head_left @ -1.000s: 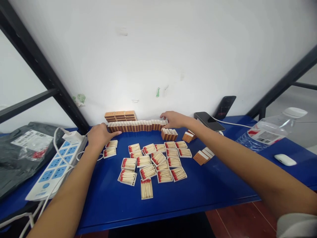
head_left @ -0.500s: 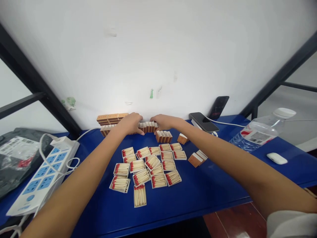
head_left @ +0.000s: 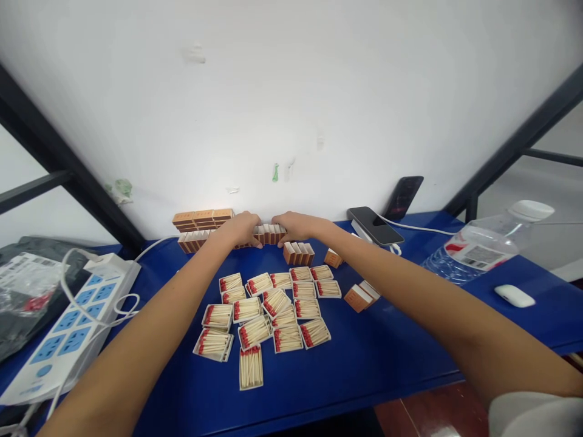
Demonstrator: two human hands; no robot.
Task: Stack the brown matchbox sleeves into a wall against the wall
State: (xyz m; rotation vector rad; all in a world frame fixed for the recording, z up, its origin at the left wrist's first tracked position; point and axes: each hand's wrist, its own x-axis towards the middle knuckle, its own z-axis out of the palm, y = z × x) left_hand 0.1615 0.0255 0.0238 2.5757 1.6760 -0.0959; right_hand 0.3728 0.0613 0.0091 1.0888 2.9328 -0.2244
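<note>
A row of orange-brown matchbox sleeves (head_left: 268, 235) stands on edge near the wall, white ends up. My left hand (head_left: 245, 229) is closed over the middle of this row, thumb in front and fingers behind. At the right end my right hand (head_left: 291, 226) is curled around the last sleeves. A few sleeves show between the two hands. Several more standing sleeves (head_left: 298, 254) form a short group just in front of my right hand. Nearer to me lie many open matchbox trays (head_left: 288, 340) filled with red-tipped matches, some overlapping.
Stacked matchboxes (head_left: 203, 217) stand behind the row's left part. Loose sleeves (head_left: 359, 297) lie under my right forearm. A power strip (head_left: 68, 328) and a dark plastic bag (head_left: 31, 285) are at left. At right are a phone (head_left: 377, 224), a water bottle (head_left: 478, 243) and a white case (head_left: 514, 295).
Both hands stay on the row, and the gap between them looks slightly narrower. The view has shifted a little, so the trays appear lower and further left.
</note>
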